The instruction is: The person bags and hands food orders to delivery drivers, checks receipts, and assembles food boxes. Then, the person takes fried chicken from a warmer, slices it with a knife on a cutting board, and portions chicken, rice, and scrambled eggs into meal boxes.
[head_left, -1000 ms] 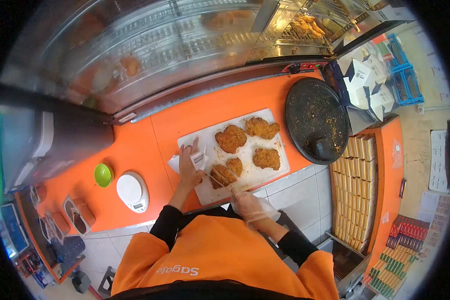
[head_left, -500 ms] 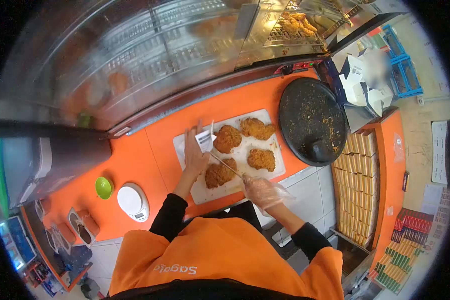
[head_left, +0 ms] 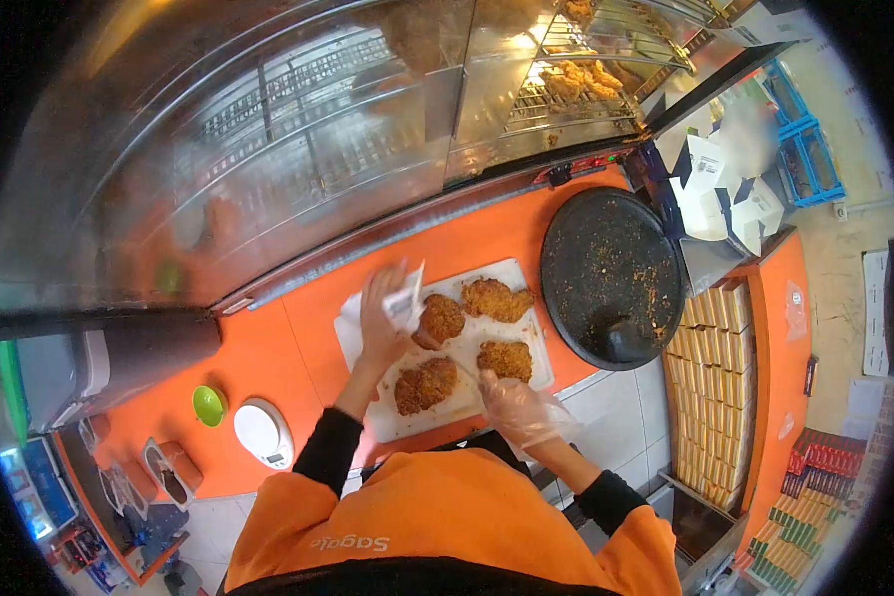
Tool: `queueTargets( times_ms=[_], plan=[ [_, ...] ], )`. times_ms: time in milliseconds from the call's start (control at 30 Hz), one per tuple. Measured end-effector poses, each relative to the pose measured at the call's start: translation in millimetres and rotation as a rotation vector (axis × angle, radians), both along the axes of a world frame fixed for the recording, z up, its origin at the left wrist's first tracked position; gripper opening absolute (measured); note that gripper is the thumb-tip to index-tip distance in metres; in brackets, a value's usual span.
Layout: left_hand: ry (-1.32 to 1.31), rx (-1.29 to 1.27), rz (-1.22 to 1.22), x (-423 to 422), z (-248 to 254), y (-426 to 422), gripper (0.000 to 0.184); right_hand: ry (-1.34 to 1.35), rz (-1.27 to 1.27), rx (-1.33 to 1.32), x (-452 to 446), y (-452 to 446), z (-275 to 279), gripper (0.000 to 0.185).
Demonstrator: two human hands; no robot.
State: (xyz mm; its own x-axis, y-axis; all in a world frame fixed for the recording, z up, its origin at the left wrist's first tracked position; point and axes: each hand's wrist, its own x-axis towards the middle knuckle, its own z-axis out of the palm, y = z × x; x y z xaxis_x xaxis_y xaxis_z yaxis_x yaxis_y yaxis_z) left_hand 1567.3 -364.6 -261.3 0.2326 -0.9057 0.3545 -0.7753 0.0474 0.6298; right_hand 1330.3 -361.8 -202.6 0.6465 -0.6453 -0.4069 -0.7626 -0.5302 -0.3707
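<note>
Four chicken pieces [head_left: 497, 300] lie on the white board [head_left: 378, 415], one just beside the left hand [head_left: 379, 323], another just beyond the gloved right hand [head_left: 517, 405]. The knife [head_left: 465, 371] is faint (I can barely pick out its blade), its handle hidden by the right hand's curled grip. The left, fingers blurred, clasps a paper [head_left: 404, 306] partly covering one piece.

The person wears a bright orange top [head_left: 467, 512] with white letters [head_left: 353, 543] on the front. Black sleeves [head_left: 328, 447] stick out from the wide orange ones. The right hand [head_left: 512, 405] has a thin, baggy, see-through glove [head_left: 538, 417]. The left hand [head_left: 379, 326] is bare.
</note>
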Motion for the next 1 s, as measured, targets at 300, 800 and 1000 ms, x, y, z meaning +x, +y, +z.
queueTargets(
  times_ms=[300,800,1000],
  plan=[
    [-0.063,0.402,-0.393,16.4,-44.8,-53.7,0.051,0.233,-0.213,0.221,24.4,-5.5,-28.5,0.029],
    [-0.221,0.286,-0.417,20.0,-44.5,-49.5,0.046,0.130,-0.291,0.178,15.1,-6.6,-65.5,0.026],
    [-0.052,0.260,-0.227,28.1,-30.1,-20.9,0.049,-0.046,-0.078,0.040,21.0,0.5,-5.4,0.019]
  ],
)
